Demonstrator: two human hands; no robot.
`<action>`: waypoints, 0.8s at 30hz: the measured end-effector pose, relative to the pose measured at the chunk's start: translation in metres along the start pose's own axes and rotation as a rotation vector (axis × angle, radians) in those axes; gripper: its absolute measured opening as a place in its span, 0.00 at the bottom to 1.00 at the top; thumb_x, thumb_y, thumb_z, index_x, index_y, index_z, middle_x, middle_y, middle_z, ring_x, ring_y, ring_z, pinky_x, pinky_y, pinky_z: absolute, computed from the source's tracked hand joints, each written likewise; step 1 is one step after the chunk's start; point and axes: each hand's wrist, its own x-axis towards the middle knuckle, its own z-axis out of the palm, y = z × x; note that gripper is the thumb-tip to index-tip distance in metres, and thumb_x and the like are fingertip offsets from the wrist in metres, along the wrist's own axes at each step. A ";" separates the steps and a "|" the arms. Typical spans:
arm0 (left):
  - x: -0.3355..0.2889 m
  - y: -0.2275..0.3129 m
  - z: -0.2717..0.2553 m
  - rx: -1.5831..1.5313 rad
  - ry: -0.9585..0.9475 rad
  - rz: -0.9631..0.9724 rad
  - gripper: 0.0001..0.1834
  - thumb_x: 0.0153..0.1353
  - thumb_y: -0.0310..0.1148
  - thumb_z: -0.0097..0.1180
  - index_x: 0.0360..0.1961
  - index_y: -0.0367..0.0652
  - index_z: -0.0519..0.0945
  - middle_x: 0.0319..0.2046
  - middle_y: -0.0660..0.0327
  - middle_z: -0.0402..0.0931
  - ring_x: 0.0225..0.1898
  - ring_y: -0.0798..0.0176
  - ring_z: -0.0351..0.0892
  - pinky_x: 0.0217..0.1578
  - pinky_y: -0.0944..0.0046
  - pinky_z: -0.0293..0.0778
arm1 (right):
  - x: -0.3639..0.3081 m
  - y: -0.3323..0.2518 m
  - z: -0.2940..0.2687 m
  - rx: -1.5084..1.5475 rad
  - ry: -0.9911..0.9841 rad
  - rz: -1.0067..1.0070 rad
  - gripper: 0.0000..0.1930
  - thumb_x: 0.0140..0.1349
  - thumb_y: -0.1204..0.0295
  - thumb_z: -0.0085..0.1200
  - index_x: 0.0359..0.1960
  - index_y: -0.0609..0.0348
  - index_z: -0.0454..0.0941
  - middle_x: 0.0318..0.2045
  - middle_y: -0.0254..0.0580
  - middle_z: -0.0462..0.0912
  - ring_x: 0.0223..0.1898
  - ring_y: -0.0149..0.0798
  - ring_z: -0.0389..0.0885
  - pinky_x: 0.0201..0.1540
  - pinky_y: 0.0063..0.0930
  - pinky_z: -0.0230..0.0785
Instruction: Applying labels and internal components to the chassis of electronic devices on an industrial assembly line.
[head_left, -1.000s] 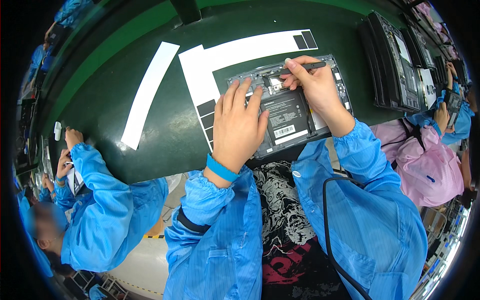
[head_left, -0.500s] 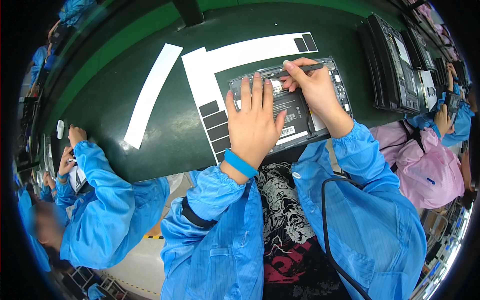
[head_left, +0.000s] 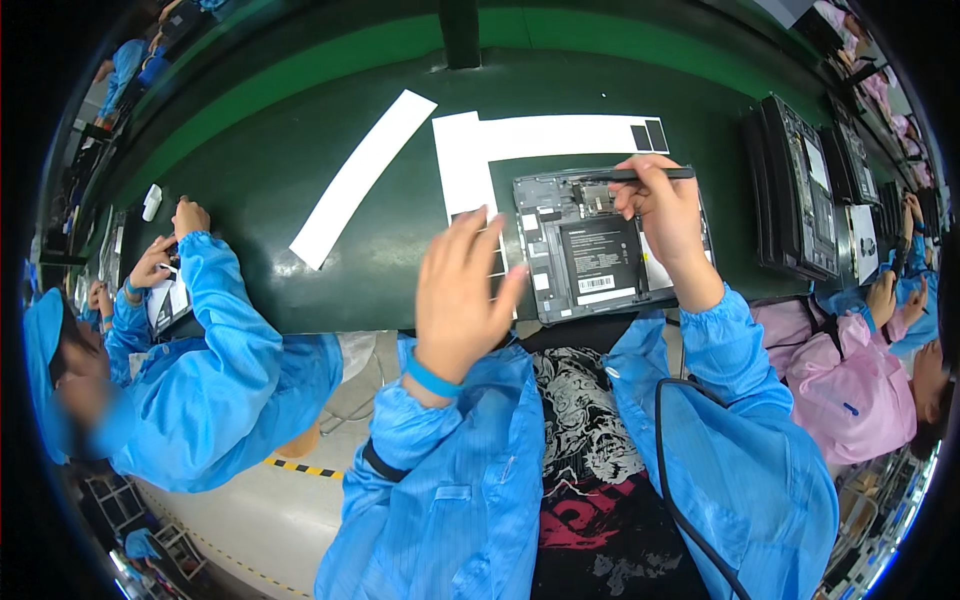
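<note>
An opened tablet-like device (head_left: 548, 283) lies on the table in front of me, its inside showing a black battery (head_left: 597, 250) with a printed label and circuit parts along its far side. My right hand (head_left: 662, 205) is over its far right part, closed in a pinch on a slim black tool that looks like tweezers (head_left: 680, 173); the tip points left, above the far edge parts. Left of the device, my left hand (head_left: 462, 290) is raised with fingers apart and holds nothing. Below it lies a white backing sheet (head_left: 462, 165), whose black stickers are mostly hidden by that hand.
Another white strip (head_left: 360, 180) lies farther left. A second white sheet (head_left: 560, 135) with black stickers (head_left: 648, 136) extends behind the device. Stacked opened devices (head_left: 795, 190) stand at the right. A co-worker in blue (head_left: 195, 370) works at the left, one in pink (head_left: 850, 380) at the right.
My left hand has lifted off the device and moved left, over the white sheet. My right hand still holds the tweezers above the device. The whole view has shifted slightly.
</note>
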 end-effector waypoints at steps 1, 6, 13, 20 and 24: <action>-0.003 -0.012 -0.003 0.097 0.006 0.009 0.30 0.57 0.40 0.60 0.60 0.42 0.71 0.63 0.51 0.64 0.65 0.44 0.61 0.63 0.41 0.56 | -0.002 -0.003 0.013 -0.096 -0.035 -0.036 0.12 0.67 0.70 0.50 0.34 0.67 0.79 0.23 0.43 0.80 0.22 0.27 0.78 0.22 0.18 0.67; -0.011 -0.031 0.004 0.341 -0.052 0.038 0.28 0.59 0.39 0.57 0.60 0.44 0.71 0.63 0.53 0.64 0.66 0.48 0.60 0.63 0.40 0.55 | 0.007 0.035 0.080 -0.438 -0.193 -0.083 0.10 0.62 0.69 0.55 0.32 0.64 0.81 0.20 0.35 0.81 0.21 0.25 0.76 0.25 0.23 0.67; -0.013 -0.034 0.005 0.354 -0.045 0.052 0.28 0.59 0.41 0.55 0.61 0.46 0.71 0.64 0.58 0.64 0.65 0.50 0.61 0.63 0.39 0.54 | 0.007 0.044 0.087 -0.632 -0.203 -0.077 0.10 0.65 0.69 0.53 0.32 0.65 0.78 0.20 0.35 0.80 0.22 0.24 0.77 0.24 0.19 0.67; -0.013 -0.035 0.006 0.393 -0.055 0.109 0.26 0.60 0.41 0.53 0.62 0.57 0.71 0.63 0.59 0.65 0.65 0.47 0.61 0.61 0.35 0.55 | 0.004 0.044 0.090 -0.544 -0.182 -0.064 0.11 0.64 0.69 0.51 0.35 0.66 0.80 0.22 0.40 0.84 0.24 0.29 0.81 0.28 0.26 0.71; -0.014 -0.037 0.008 0.400 -0.054 0.118 0.26 0.61 0.41 0.53 0.61 0.59 0.72 0.63 0.57 0.65 0.65 0.45 0.60 0.61 0.33 0.55 | 0.000 0.045 0.093 -0.417 -0.184 -0.010 0.14 0.66 0.74 0.51 0.49 0.68 0.78 0.23 0.33 0.78 0.23 0.23 0.76 0.32 0.20 0.74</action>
